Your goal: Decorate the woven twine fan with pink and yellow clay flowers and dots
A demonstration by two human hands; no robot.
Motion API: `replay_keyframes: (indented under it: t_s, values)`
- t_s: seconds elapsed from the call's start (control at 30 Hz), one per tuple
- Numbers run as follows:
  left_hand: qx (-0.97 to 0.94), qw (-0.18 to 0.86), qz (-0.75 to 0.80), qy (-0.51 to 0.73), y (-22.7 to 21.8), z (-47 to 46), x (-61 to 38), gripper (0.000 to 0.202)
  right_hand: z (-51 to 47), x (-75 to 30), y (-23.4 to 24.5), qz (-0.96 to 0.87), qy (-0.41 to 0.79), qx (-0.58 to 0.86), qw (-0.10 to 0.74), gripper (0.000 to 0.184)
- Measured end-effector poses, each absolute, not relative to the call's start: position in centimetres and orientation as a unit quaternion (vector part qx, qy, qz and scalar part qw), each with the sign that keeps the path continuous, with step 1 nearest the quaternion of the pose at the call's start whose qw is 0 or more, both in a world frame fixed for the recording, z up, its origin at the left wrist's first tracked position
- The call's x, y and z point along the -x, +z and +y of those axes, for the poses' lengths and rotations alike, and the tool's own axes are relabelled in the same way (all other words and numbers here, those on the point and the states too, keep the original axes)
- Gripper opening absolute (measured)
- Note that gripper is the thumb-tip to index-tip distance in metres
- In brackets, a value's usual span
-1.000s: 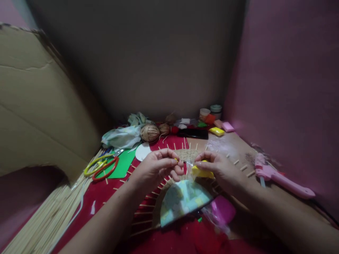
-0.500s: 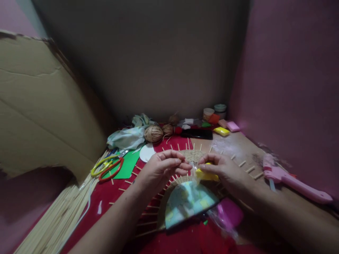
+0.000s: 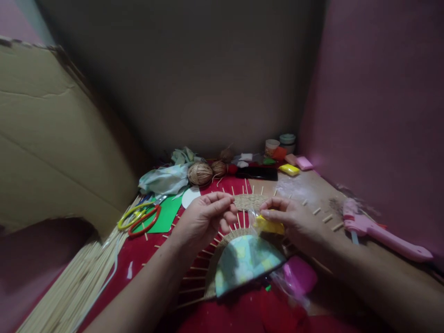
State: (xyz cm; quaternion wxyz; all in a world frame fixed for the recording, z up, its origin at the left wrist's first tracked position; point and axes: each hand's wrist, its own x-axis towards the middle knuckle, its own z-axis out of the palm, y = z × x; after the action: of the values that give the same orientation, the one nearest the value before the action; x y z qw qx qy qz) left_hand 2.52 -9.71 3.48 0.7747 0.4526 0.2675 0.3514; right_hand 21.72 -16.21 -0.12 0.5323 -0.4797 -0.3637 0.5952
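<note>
My right hand (image 3: 294,219) pinches the clear plastic wrapper of a yellow clay pack (image 3: 268,225). To its left, my left hand (image 3: 211,210) is apart from the pack, thumb and forefinger pressed together; whatever they hold, if anything, is too small to make out. Below both hands lies a woven half-round fan-like piece (image 3: 231,238) with thin sticks radiating outward. Its inner half is covered by pale blue-green patterned fabric (image 3: 246,263). A magenta clay pack (image 3: 300,275) in clear plastic sits just right of the fabric.
Scissors (image 3: 144,221) rest on green paper (image 3: 168,215) at left, near a bundle of sticks (image 3: 65,291). Twine balls (image 3: 200,174), a black phone (image 3: 257,173) and a yellow packet (image 3: 289,169) line the back. A pink glue gun (image 3: 385,233) lies right.
My left hand has drawn away to the left from the yellow clay pack's wrapper. My right hand still holds the pack in nearly the same place.
</note>
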Motion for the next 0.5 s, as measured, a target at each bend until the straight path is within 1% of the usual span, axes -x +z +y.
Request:
replay_keyframes:
  t_s: [0.17,0.33,0.5]
  values:
    - [-0.471,0.777,0.246,0.338,3.43,-9.62,-2.23,0.017,-16.03,-22.00,-0.19,-0.355,0.619,0.454,0.534,0.022]
    - [-0.498,0.764,0.243,0.331,3.25,-9.63,-2.28,0.010,-15.77,-22.52,-0.41,-0.364,0.606,0.449,0.546,0.018]
    - [-0.509,0.757,0.274,0.306,2.96,-9.58,-2.26,0.016,-15.90,-22.30,-0.03,-0.344,0.614,0.429,0.567,0.024]
